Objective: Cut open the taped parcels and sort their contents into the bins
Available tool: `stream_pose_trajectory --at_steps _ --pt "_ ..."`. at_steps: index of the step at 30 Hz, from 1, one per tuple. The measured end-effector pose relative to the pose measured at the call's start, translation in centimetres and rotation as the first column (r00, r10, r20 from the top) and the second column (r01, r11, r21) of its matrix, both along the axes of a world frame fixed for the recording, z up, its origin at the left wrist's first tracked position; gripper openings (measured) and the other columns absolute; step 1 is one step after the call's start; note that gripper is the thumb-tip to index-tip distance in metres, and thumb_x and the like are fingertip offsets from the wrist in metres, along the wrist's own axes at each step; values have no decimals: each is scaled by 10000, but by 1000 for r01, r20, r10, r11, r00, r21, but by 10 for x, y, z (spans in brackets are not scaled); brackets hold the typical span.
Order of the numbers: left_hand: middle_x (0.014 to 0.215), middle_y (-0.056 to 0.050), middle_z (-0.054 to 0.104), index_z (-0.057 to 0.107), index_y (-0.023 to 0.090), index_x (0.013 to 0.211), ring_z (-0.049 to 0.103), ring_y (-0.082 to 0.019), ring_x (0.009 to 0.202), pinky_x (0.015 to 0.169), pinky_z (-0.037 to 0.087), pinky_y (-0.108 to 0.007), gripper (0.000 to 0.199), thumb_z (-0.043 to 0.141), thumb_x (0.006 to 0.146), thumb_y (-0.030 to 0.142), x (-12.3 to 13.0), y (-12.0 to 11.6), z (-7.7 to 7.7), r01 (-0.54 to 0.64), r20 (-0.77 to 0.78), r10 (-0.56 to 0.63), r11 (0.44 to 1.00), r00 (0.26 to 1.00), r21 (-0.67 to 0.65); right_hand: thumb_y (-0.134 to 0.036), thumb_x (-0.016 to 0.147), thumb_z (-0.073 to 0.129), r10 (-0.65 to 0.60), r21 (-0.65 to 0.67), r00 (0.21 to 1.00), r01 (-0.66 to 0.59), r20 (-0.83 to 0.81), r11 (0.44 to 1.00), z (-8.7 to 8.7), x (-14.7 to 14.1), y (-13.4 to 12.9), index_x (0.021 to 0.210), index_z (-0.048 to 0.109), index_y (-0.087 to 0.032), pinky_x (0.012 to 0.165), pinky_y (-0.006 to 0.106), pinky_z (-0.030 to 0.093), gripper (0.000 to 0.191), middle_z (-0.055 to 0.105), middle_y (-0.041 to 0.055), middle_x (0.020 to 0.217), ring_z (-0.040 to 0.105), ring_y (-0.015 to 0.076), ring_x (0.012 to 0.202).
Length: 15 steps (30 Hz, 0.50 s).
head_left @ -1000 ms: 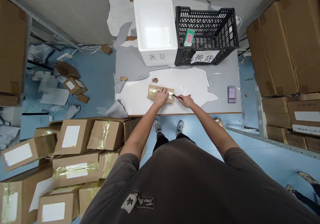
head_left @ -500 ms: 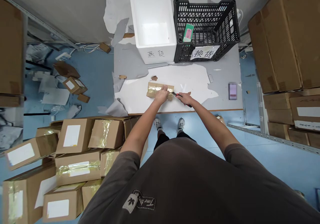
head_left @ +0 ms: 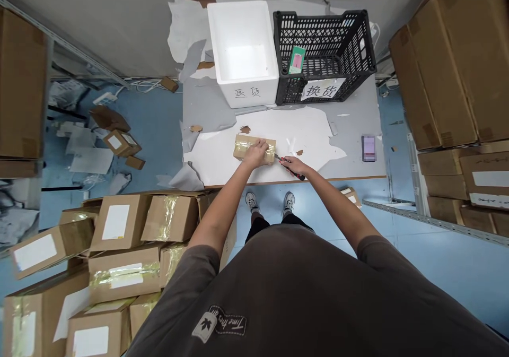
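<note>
A small cardboard box [head_left: 240, 148] wrapped in shiny tape lies near the table's front edge. My left hand [head_left: 256, 153] grips it from above, fingers bent over its top. In my right hand [head_left: 293, 165] is a red and black utility knife [head_left: 297, 175], its tip at the box's right end. Whether the blade touches the tape is too small to tell. Beyond the box stand a white foam bin [head_left: 249, 89] and, right beside it, a black plastic crate [head_left: 278, 89] with a green and pink packet [head_left: 297, 60] inside.
A phone [head_left: 369, 148] lies at the right of the table [head_left: 353, 171]. Torn paper covers the tabletop. Taped cartons [head_left: 123, 272] are piled at the lower left. More boxes [head_left: 445, 174] are stacked at the right, behind a metal rail [head_left: 429, 221].
My right hand and the knife have shifted slightly down and left, uncovering a brown scrap on the table. My left hand still holds the box. The whole view has shifted a little.
</note>
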State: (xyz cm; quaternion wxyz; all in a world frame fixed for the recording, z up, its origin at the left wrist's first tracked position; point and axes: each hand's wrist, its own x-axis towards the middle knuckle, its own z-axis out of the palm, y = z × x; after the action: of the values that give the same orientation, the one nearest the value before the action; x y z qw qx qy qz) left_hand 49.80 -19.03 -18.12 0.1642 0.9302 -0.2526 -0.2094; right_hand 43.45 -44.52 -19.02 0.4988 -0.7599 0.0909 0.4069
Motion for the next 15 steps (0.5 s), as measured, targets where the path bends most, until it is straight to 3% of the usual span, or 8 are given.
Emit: stream_pose_trajectory --at_steps 3,7,11,15 --pt "1597 -156 677 714 214 1454 562 -374 1525 1252 484 -526 426 723 1060 376 7 4 -2 -89 27 90 995 996 -39 -601 1151 527 -65 -81 996 70 59 994 -4 -3 -11 1029 621 -265 540 274 464 369 585 -60 667 551 160 467" --pt "1709 -140 590 652 228 1601 419 -419 1635 1321 388 -571 566 699 1072 423 16 3 -11 -161 34 160 987 987 29 -576 1172 376 -31 -209 983 70 181 976 -3 -3 -13 1220 740 -276 735 319 529 474 686 -13 798 642 200 643" --pt "1773 -164 510 599 203 1667 315 -467 1703 1376 293 -615 654 665 1078 481 26 5 -23 -97 -20 98 994 995 49 -533 1136 476 113 -291 929 -6 353 957 0 -1 -3 1392 760 -280 857 341 520 458 777 33 1017 688 233 866" --pt "1833 -220 388 504 143 1734 238 -513 1726 1376 241 -674 727 588 1098 485 33 12 -28 -8 -52 11 998 999 61 -484 1137 506 253 -392 877 -82 407 916 -2 -2 6 1432 755 -294 872 334 516 430 789 63 1178 702 257 1006"
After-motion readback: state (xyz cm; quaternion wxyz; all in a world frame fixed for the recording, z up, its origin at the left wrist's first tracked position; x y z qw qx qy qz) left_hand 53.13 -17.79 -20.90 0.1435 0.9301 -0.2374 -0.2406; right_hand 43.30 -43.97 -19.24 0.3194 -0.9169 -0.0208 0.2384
